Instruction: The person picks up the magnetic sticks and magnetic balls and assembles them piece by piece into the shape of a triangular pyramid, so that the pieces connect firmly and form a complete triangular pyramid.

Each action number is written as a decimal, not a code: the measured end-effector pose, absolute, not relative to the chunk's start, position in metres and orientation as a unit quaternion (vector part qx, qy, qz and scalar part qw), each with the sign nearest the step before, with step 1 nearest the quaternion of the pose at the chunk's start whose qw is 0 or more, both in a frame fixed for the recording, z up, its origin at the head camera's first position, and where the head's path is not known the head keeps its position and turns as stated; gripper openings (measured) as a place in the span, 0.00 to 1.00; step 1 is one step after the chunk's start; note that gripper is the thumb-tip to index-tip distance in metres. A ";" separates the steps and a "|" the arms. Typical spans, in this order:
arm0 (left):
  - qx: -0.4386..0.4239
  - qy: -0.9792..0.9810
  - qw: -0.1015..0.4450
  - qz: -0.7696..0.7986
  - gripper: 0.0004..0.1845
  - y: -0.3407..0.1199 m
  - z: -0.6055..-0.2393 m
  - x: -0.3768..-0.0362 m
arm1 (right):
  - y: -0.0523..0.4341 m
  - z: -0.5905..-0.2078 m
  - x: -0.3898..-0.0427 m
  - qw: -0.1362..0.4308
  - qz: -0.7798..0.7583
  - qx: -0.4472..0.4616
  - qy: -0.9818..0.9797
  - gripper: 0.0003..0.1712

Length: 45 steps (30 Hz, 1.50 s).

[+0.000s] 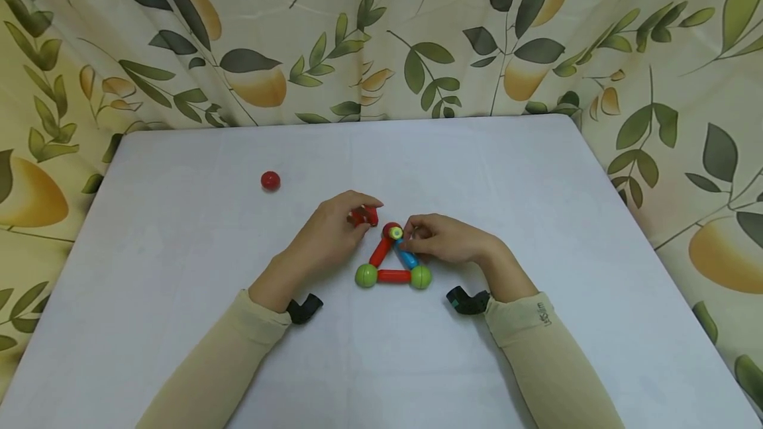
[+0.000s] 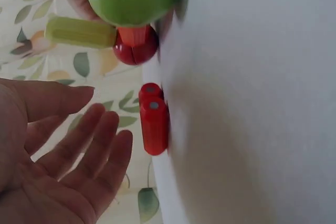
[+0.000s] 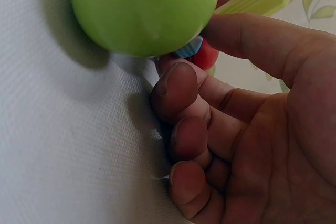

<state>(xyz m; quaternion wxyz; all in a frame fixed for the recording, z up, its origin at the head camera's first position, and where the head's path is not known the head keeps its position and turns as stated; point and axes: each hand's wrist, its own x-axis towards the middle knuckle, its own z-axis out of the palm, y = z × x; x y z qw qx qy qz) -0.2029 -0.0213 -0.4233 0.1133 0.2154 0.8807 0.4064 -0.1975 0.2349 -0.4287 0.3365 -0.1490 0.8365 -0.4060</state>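
Note:
A flat triangle of magnetic rods and balls lies on the table: a red ball (image 1: 390, 228) at the far corner, green balls (image 1: 366, 275) at the near ones. Two red rods (image 1: 393, 276) and a blue rod (image 1: 408, 258) form its sides. From the red ball a yellow-green rod (image 2: 79, 31) stands upright. My right hand (image 1: 444, 237) pinches the blue rod (image 3: 189, 48) near the red ball between thumb and index finger. Over two loose red rods (image 2: 155, 127), my left hand (image 1: 328, 227) is spread with relaxed fingers, apart from them in the left wrist view.
A loose red ball (image 1: 271, 181) lies farther back to the left on the white-covered table (image 1: 179, 230). Behind the table hangs a leaf-and-fruit patterned curtain (image 1: 417, 38). Each wrist carries a small black camera (image 1: 305, 308).

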 end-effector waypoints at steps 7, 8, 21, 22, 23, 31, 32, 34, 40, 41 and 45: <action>0.137 0.914 0.125 0.362 0.27 -0.025 -0.432 -0.211 | 0.236 -0.430 -0.197 0.338 -0.403 -0.141 0.839 0.11; 0.133 0.916 0.127 0.357 0.28 -0.026 -0.432 -0.211 | 0.236 -0.430 -0.197 0.338 -0.401 -0.141 0.840 0.11; 0.144 0.935 0.109 0.305 0.29 -0.025 -0.440 -0.215 | 0.237 -0.426 -0.198 0.333 -0.403 -0.149 0.839 0.10; 0.145 0.934 0.108 0.308 0.29 -0.025 -0.439 -0.215 | 0.237 -0.425 -0.198 0.333 -0.404 -0.150 0.839 0.10; 0.146 0.933 0.106 0.311 0.28 -0.025 -0.439 -0.216 | 0.237 -0.425 -0.199 0.331 -0.403 -0.151 0.840 0.10; 0.149 0.916 0.114 0.356 0.24 -0.027 -0.435 -0.218 | 0.236 -0.423 -0.202 0.331 -0.400 -0.155 0.840 0.10; 0.147 0.914 0.116 0.361 0.23 -0.027 -0.434 -0.218 | 0.236 -0.423 -0.202 0.332 -0.399 -0.155 0.841 0.10; 0.140 0.911 0.123 0.369 0.23 -0.027 -0.434 -0.217 | 0.235 -0.423 -0.202 0.332 -0.398 -0.155 0.841 0.10; 0.135 0.897 0.130 0.399 0.19 -0.029 -0.433 -0.217 | 0.235 -0.425 -0.201 0.334 -0.397 -0.145 0.842 0.10; 0.135 0.896 0.131 0.403 0.19 -0.029 -0.433 -0.216 | 0.235 -0.425 -0.200 0.336 -0.398 -0.143 0.842 0.11; 0.128 0.889 0.143 0.415 0.19 -0.031 -0.433 -0.215 | 0.235 -0.427 -0.197 0.341 -0.396 -0.141 0.841 0.11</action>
